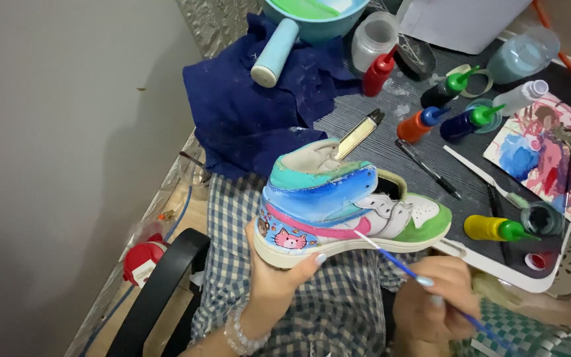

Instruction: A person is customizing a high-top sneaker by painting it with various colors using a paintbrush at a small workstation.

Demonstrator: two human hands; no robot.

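Observation:
My left hand grips a high-top sneaker from below at the heel, holding it on its side over my lap. The sneaker is white, painted with blue, teal, pink and green, and small cartoon animal faces run along its heel edge. My right hand holds a thin paintbrush with a blue handle. Its tip touches the shoe's side near the sole.
A dark tabletop holds several squeeze bottles of paint: red, orange, blue, yellow. A paint-smeared palette sheet lies at right. A dark blue cloth, a teal bowl and pens lie nearby. A black chair arm is lower left.

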